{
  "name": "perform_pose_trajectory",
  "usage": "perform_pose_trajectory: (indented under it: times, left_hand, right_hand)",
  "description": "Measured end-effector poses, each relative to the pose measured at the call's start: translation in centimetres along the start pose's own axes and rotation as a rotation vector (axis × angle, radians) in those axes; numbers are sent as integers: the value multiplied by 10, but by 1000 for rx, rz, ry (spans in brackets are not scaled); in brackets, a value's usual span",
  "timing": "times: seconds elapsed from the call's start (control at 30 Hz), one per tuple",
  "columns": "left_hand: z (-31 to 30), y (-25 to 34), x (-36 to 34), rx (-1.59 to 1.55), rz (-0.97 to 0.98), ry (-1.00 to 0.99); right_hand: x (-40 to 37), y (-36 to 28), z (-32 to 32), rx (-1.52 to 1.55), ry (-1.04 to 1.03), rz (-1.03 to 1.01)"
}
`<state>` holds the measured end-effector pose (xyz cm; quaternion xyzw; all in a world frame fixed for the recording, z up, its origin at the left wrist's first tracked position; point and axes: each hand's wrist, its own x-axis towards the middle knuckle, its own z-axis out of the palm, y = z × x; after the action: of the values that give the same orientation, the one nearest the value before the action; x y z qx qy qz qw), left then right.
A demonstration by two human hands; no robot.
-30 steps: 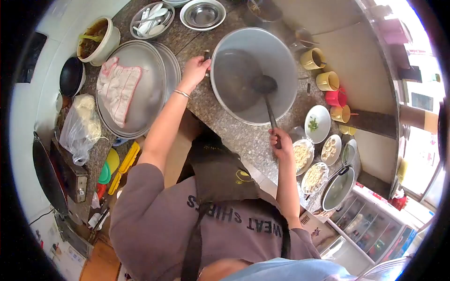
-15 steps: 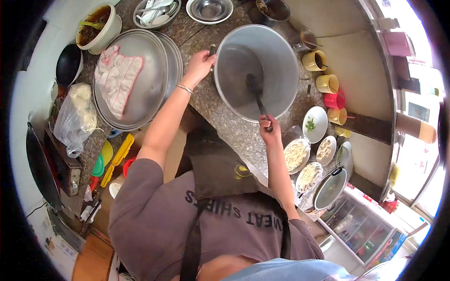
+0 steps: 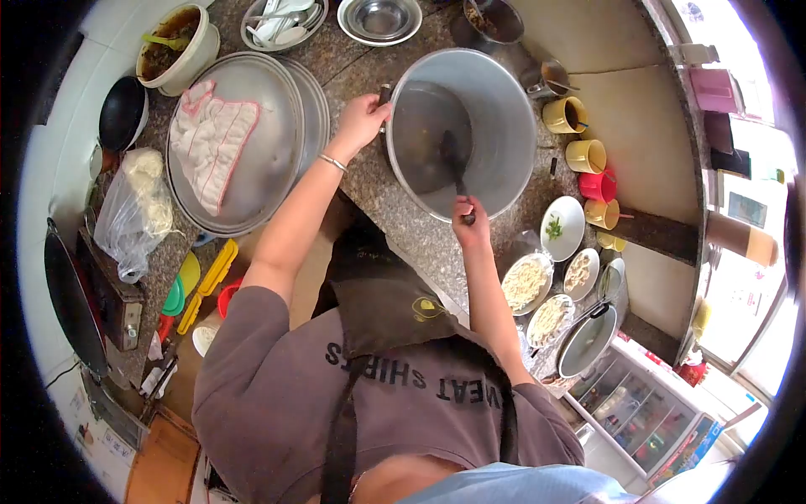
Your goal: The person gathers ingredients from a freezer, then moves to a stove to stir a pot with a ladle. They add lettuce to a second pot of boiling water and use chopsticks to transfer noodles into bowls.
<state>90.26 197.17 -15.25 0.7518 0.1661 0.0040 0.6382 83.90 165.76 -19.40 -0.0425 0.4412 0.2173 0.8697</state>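
A large, deep metal pot [image 3: 512,126] stands on the speckled stone counter, with a shallow layer of cloudy liquid at its bottom. My left hand [image 3: 361,122] is closed around the pot's dark side handle [image 3: 384,95]. Over the near rim, my right hand [image 3: 470,220] grips the handle of a black cooking spoon [image 3: 454,151]. The spoon's dark head reaches down inside the pot to the liquid; its exact shape is hard to make out.
Big round metal lids [image 3: 277,143] with a pink-edged cloth [image 3: 210,139] lie left of the pot. Yellow mugs [image 3: 581,157] and a red mug [image 3: 594,186] line the right side. Bowls of pale food [image 3: 526,283] and a pan [image 3: 589,343] sit near my right forearm.
My right hand has shifted left and slightly toward the pot, so the spoon stands at a steeper angle. My left hand stays on the handle.
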Motion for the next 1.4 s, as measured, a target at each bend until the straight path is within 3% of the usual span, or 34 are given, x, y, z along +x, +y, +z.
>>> perform_pose_trajectory:
  times: [0.1,0.33,0.6,0.9,1.07,1.1,1.17,1.2,1.4]
  left_hand:
    - [-4,5,1,81,-77,-86]
    - [-1,-2,2,37,-67,-52]
    - [2,-22,11,12,-39,-56]
    - [-1,1,1,50,-24,-29]
    - [-2,9,-1,55,-34,-64]
    - [-1,-4,4,-7,33,-83]
    - [2,7,-2,-120,-17,-48]
    - [0,27,-10,-44,-103,-74]
    - [3,17,-6,-41,-81,-71]
  right_hand:
    - [4,6,4,-126,53,-64]
    - [15,9,17,-405,227,-128]
    - [31,16,20,-654,158,-168]
    - [48,23,28,-732,27,-168]
    - [-9,36,20,-788,-72,-177]
    - [-28,42,18,-783,-102,-195]
    - [-73,49,11,-757,-131,-230]
    - [-103,48,2,-805,-155,-230]
    - [-226,31,-55,-845,-135,-286]
